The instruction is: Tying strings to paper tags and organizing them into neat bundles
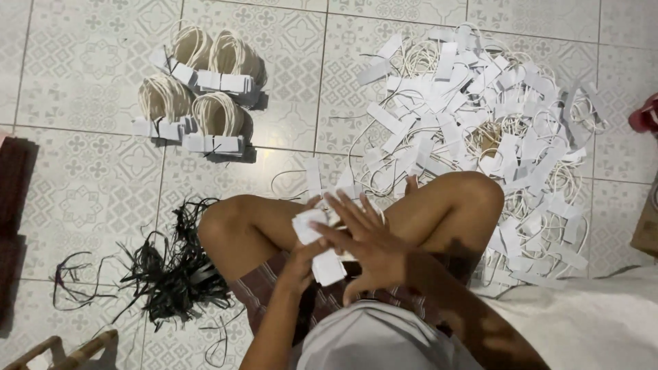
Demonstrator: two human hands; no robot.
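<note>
The stack of white paper tags (321, 248) sits between your two hands, above your lap and between your raised knees. Take this stack as the reference for everything below.

Orientation: the stack's long axis runs from upper left to lower right, from one corner near your left knee (229, 218) down to the lower end over the striped shorts (329, 299).

Left hand (299, 264): it comes up from below the stack and is curled around its lower left portion, grasping the tags. The forearm rises steeply from the bottom edge of the view.

Right hand (367, 243): it lies across the right side of the stack, fingers spread and pointing up and left, palm turned toward the tags. It is flat and unclenched, pressing or steadying rather than gripping. It covers the stack's right half, so how the tags lie under it cannot be told. Both hands touch the stack; neither is clearly nearer.

Beyond the stack, up and to the right, lies the loose heap of white tags with cream cord loops (493, 123). Up and to the left, well apart, four tidy bundles (199, 96) of looped cord with tags stand on the patterned tile floor (82, 75). To the left, beside your left knee, lies a tangle of black strips (175, 274).
</note>
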